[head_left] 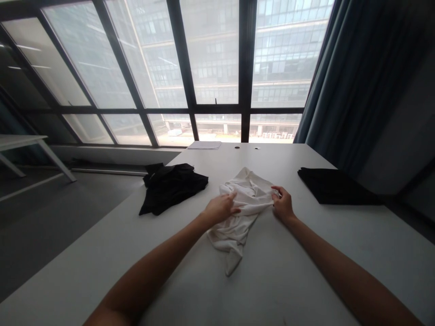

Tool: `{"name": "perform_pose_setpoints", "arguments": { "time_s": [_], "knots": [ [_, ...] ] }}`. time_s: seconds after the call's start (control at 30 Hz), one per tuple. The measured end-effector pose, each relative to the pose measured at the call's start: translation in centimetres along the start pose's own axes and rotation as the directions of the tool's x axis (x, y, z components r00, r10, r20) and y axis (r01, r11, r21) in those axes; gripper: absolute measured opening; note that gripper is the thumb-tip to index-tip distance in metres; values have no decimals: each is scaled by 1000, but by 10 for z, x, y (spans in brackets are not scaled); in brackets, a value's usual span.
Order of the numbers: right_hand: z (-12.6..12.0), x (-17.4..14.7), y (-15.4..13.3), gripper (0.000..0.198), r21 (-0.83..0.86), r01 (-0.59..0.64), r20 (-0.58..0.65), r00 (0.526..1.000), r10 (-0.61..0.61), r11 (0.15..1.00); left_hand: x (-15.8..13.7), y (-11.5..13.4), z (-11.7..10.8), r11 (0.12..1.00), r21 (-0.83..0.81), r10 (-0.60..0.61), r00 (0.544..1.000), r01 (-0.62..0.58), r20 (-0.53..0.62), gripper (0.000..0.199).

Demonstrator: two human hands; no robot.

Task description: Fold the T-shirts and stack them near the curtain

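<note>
A crumpled white garment (249,192) lies on the white table, with one narrow end trailing toward me. My left hand (220,209) rests on its left side, thumb and index finger apart; the other fingers are partly hidden. At the garment's right edge, my right hand (283,203) pinches the fabric between thumb and fingers, pulling a few creases toward that side. The exact kind of garment cannot be made out.
A loose heap of black clothing (173,185) sits at the table's left edge. Flat black folded fabric (336,185) lies on the right. Paper (204,145) and two small round items are at the far end. A blue curtain (343,81) hangs beside the windows.
</note>
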State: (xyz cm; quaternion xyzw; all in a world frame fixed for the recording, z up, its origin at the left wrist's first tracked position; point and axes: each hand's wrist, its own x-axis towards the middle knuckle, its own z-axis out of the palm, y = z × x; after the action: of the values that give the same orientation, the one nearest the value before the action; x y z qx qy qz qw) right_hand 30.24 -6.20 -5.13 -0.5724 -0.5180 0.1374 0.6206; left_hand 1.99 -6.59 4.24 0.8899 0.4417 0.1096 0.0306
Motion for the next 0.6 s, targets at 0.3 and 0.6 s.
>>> {"name": "perform_pose_setpoints", "arguments": {
  "time_s": [0.3, 0.6],
  "knots": [
    [-18, 20, 14, 38, 15, -61, -122, 991, 62, 998, -17, 48, 7, 937, -213, 271, 961, -278, -63, 33],
    [-53, 45, 41, 38, -22, -126, -185, 976, 119, 992, -47, 87, -4, 634, -474, 698, 716, -612, 10, 34]
  ]
}}
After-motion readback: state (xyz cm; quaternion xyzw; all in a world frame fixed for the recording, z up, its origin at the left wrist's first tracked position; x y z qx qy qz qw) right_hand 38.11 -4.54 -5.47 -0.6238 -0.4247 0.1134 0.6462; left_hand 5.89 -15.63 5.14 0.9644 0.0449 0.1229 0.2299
